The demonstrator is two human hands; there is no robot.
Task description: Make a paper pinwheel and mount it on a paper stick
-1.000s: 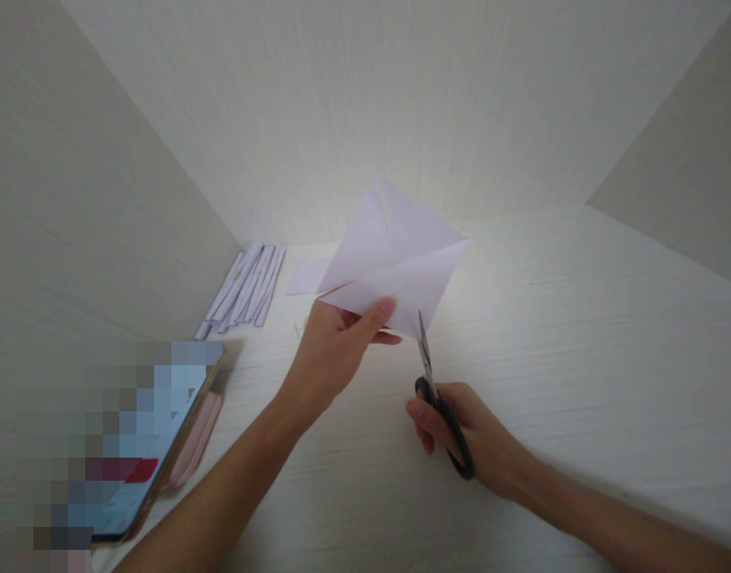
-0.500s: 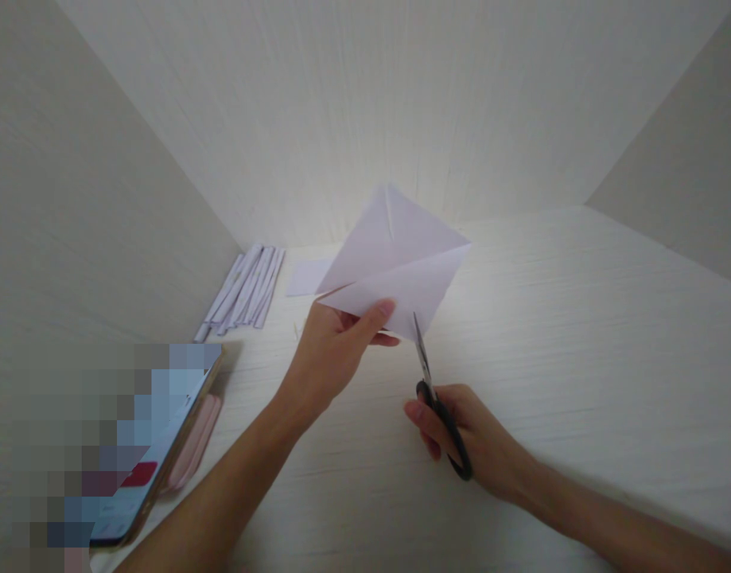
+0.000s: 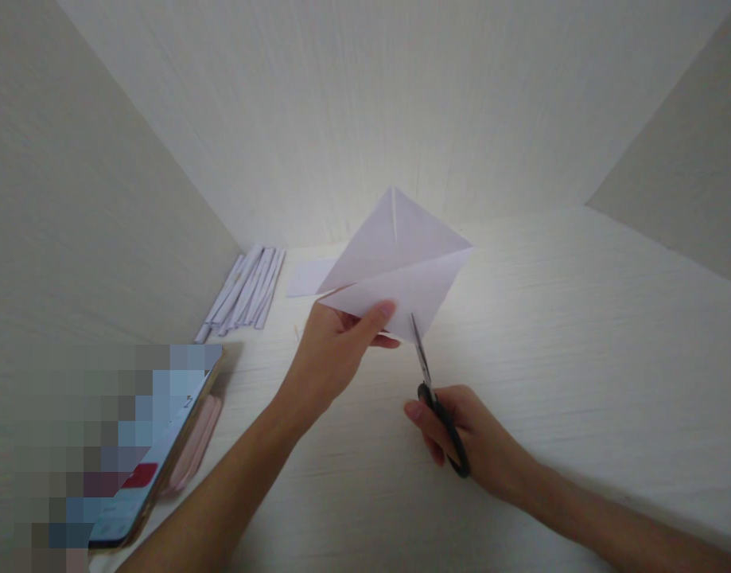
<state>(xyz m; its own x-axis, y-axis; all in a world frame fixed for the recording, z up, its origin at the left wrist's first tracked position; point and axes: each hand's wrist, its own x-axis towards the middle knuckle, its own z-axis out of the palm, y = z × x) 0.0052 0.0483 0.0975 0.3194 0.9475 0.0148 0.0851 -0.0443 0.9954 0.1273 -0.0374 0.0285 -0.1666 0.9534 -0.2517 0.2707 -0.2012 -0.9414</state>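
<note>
Here, folded paper (image 3: 401,270) above left grip (image 3: 335,350), scissors (image 3: 433,398) beside.

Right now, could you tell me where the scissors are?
In the head view, the scissors sit right of centre in the right hand, blades at the lower edge of the folded white paper held up by the left hand.

A pale, wood-grained desk (image 3: 580,334) fills the lower view, boxed in by 3 panels of the same off-white finish: a back wall (image 3: 365,103), a left wall (image 3: 72,223) and a right wall (image 3: 693,183). The light is brightest where the desk meets the back wall at the centre, and both side walls look duller and greyer.
</note>
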